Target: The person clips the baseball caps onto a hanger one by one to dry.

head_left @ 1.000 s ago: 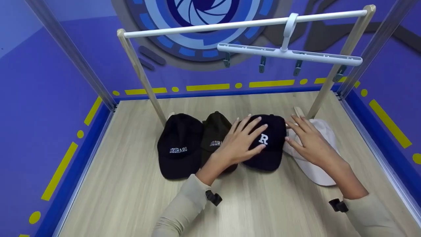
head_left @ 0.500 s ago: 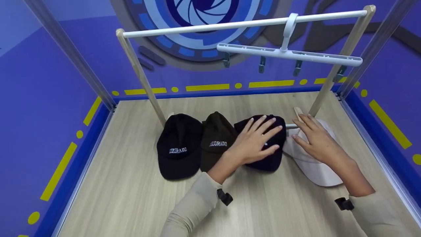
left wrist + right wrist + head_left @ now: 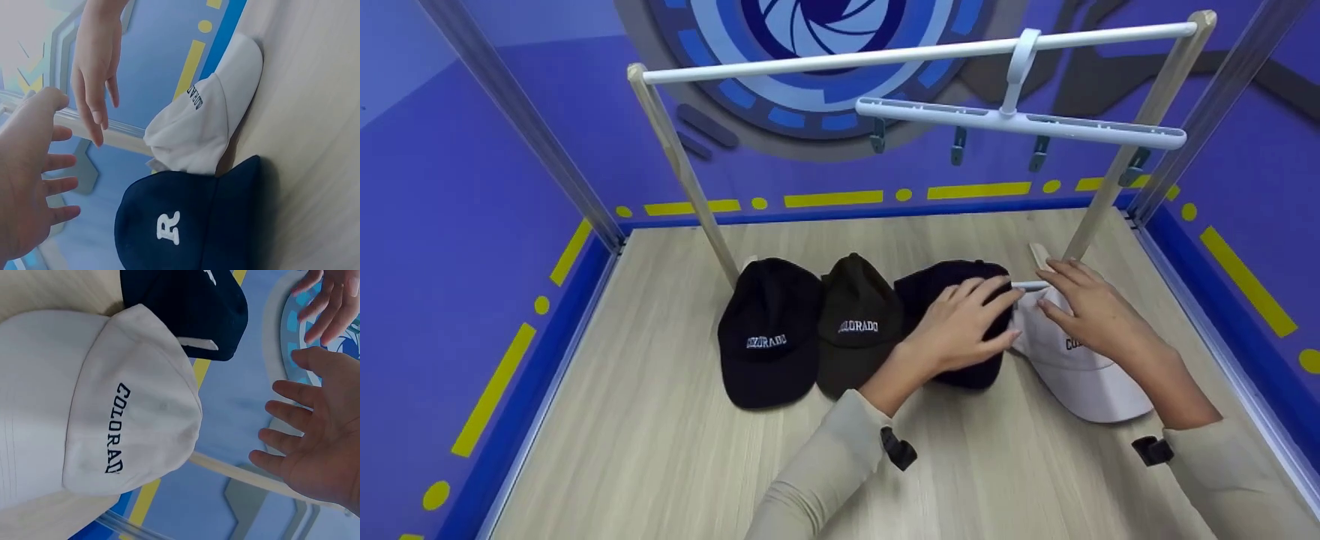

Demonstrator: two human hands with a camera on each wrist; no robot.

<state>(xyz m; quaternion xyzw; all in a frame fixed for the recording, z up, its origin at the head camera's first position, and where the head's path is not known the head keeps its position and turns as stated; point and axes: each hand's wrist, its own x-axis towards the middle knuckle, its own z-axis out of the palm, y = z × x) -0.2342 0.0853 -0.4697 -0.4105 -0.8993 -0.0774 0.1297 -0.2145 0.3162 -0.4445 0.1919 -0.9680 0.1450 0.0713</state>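
Four baseball caps would be a count, so several baseball caps lie in a row on the wooden table. Above the navy cap (image 3: 930,289), marked with a white R, my left hand (image 3: 960,326) hovers with spread, relaxed fingers. My right hand (image 3: 1099,311) is over the white cap (image 3: 1080,375) with dark lettering, its fingers loosely bent. Both wrist views show a gap between the hands and these two caps. To the left lie a dark brown cap (image 3: 856,307) and a black cap (image 3: 769,311), each lettered COLORADO. Neither hand holds anything.
Behind the caps stands a wooden rack with a white rail (image 3: 825,66). A white hanger (image 3: 1020,124) with several grey clips hangs from it, right of the middle. Blue printed panels (image 3: 510,225) wall in the table (image 3: 660,412) at the back and sides.
My left hand has moved right across the navy cap, uncovering the brown cap. My right hand has shifted slightly right over the white cap. The caps stay in place.
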